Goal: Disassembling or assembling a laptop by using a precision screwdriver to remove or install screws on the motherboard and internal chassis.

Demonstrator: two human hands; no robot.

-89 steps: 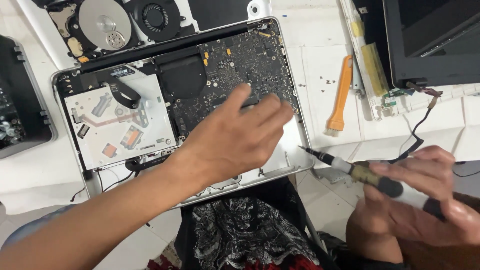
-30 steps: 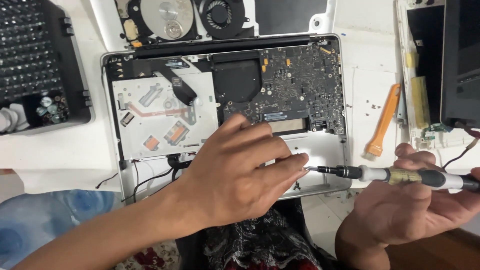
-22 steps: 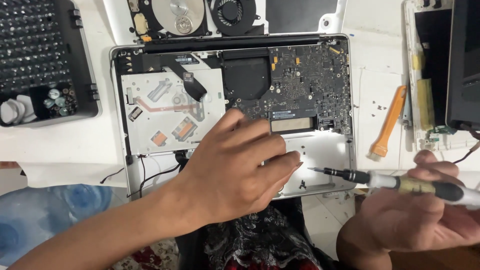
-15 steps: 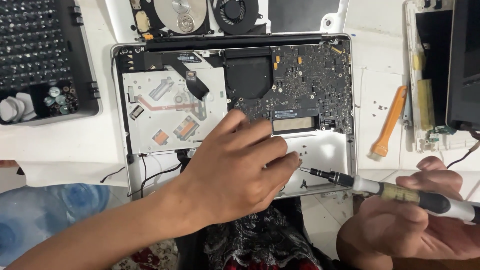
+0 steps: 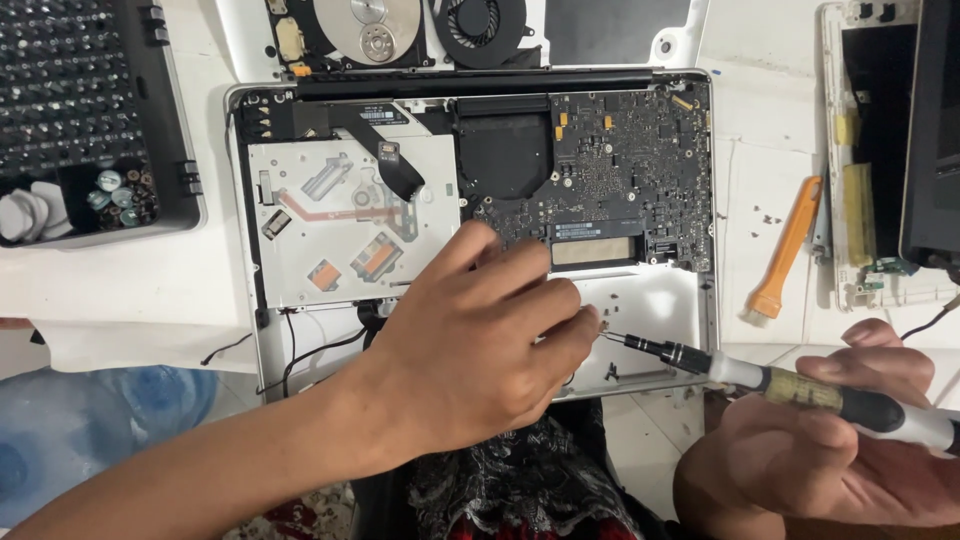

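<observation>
An opened laptop base (image 5: 700,330) lies bottom-up in front of me, its dark circuit board (image 5: 610,170) at the right and a silver optical drive (image 5: 330,225) at the left. My left hand (image 5: 480,345) rests palm-down on the base's lower middle, fingers spread toward the right and holding nothing that I can see. My right hand (image 5: 830,440) grips a white and black screwdriver (image 5: 790,385) at the lower right. Its thin tip points left and meets my left fingertips over the bare lower part of the base.
A black tray of screwdriver bits (image 5: 80,110) sits at the upper left. An orange pry tool (image 5: 787,250) lies right of the laptop. Another opened device with a fan (image 5: 480,20) and a hard disk (image 5: 365,25) is behind. A white frame (image 5: 850,180) is at the far right.
My view has shifted so the laptop sits more centred. The screwdriver in my right hand has moved left until its tip reaches my left fingertips. My left hand has stayed on the base.
</observation>
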